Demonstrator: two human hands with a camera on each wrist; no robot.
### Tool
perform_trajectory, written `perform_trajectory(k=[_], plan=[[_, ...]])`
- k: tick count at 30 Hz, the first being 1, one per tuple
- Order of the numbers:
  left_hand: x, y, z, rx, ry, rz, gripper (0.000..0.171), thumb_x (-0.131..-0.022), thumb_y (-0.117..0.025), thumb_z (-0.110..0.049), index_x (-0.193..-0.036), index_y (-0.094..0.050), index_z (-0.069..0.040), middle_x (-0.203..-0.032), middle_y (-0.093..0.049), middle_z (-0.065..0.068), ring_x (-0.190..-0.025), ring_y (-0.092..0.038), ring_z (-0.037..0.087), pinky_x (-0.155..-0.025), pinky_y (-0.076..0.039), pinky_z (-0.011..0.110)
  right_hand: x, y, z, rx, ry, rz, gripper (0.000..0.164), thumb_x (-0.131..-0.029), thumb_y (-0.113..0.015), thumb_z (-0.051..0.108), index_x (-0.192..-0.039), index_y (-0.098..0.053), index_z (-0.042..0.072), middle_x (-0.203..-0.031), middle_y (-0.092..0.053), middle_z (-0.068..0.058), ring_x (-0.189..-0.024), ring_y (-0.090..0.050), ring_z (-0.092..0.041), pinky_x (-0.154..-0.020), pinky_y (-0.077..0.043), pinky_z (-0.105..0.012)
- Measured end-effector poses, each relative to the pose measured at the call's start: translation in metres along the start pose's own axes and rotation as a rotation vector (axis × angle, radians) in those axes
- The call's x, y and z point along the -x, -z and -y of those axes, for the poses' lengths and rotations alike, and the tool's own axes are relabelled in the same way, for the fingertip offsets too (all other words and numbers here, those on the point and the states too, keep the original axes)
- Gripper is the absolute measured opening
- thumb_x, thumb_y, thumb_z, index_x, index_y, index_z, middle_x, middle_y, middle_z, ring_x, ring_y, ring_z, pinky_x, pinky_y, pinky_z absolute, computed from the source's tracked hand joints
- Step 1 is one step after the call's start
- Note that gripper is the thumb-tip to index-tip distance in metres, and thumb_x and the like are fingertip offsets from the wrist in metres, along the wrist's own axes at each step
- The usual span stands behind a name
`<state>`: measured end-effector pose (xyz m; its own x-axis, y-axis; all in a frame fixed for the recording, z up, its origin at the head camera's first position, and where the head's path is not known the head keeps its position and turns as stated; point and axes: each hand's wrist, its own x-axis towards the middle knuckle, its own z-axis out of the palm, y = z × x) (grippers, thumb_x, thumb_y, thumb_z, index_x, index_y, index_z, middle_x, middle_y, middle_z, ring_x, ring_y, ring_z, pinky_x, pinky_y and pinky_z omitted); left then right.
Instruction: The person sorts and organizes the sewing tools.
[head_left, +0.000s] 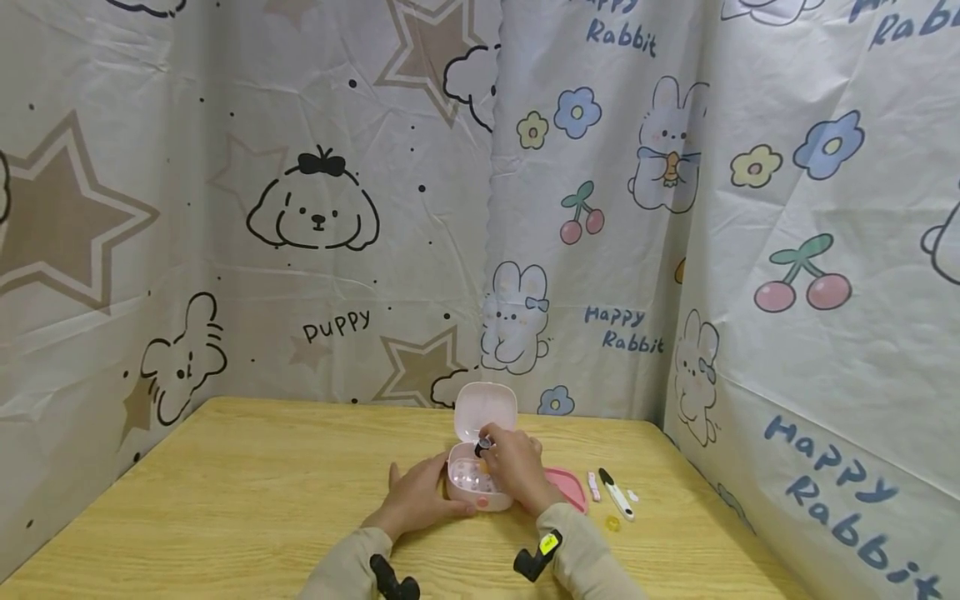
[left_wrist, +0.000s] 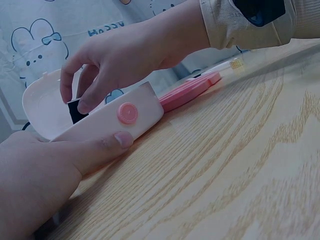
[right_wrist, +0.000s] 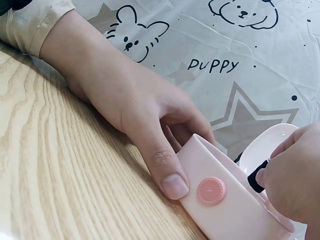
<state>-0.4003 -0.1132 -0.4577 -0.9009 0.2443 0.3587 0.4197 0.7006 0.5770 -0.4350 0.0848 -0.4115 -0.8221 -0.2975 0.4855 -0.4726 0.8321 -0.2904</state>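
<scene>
A pale pink box (head_left: 461, 493) with a round pink button (left_wrist: 127, 113) on its front stands on the table, its hinged lid (head_left: 486, 408) raised at the back. My left hand (head_left: 415, 500) holds the box at its left side, thumb along the front wall and fingers round the side. Over the box's opening, my right hand (head_left: 517, 467) pinches a small black-strapped watch (head_left: 483, 446) with a round silvery face. Only its black strap (right_wrist: 257, 177) shows in the right wrist view. Inside the box lies something clear, and an orange bit shows by the right fingers.
Right of the box lies a darker pink tray or lid (head_left: 567, 489), partly behind my right wrist. Beyond it are a small pink-white strip (head_left: 593, 487), a white-and-black slim tool (head_left: 617, 495), a small white piece (head_left: 633, 495) and a yellow round thing (head_left: 612, 523). Printed curtains hang behind.
</scene>
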Motion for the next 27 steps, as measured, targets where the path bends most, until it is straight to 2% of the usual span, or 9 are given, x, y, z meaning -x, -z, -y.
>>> perform_trajectory(k=[7,13,22,27], plan=[[-0.0013,-0.0002,-0.0015,0.001,-0.018,-0.014,0.107,-0.071,-0.083,-0.071,-0.151,-0.052,-0.008,-0.143,-0.061,0.011,-0.13,-0.056,0.037,-0.104,-0.004,0.087,-0.001,-0.0028,0.0021,0.019,0.029,-0.003,0.021,-0.093,-0.078,0.016,-0.113,-0.07,0.017,-0.102,-0.075,0.001,-0.098,-0.065,-0.029,-0.089,-0.041,-0.057],[0.0004,0.0003,-0.0039,0.004,-0.007,-0.011,0.108,-0.07,-0.082,-0.073,-0.152,-0.051,-0.01,-0.143,-0.061,0.01,-0.13,-0.056,0.036,-0.104,-0.003,0.087,-0.0015,-0.005,0.0062,0.043,0.022,-0.001,0.02,-0.092,-0.08,0.018,-0.109,-0.071,0.018,-0.098,-0.075,0.002,-0.095,-0.065,-0.028,-0.086,-0.041,-0.055],[0.0001,-0.0027,-0.0007,-0.007,-0.014,-0.012,0.107,-0.071,-0.083,-0.071,-0.152,-0.051,-0.01,-0.144,-0.06,0.011,-0.131,-0.055,0.037,-0.103,-0.003,0.087,-0.0029,-0.0087,0.0068,0.067,0.037,-0.008,0.018,-0.091,-0.081,0.019,-0.107,-0.072,0.019,-0.095,-0.075,0.004,-0.095,-0.066,-0.029,-0.092,-0.04,-0.066],[0.0004,-0.0015,-0.0008,0.006,-0.015,-0.004,0.108,-0.071,-0.081,-0.073,-0.153,-0.05,-0.01,-0.144,-0.06,0.01,-0.131,-0.055,0.036,-0.104,-0.003,0.087,-0.0031,-0.0096,0.0052,0.078,0.022,-0.001,0.017,-0.089,-0.082,0.019,-0.105,-0.074,0.019,-0.094,-0.074,0.004,-0.093,-0.065,-0.028,-0.091,-0.041,-0.066]])
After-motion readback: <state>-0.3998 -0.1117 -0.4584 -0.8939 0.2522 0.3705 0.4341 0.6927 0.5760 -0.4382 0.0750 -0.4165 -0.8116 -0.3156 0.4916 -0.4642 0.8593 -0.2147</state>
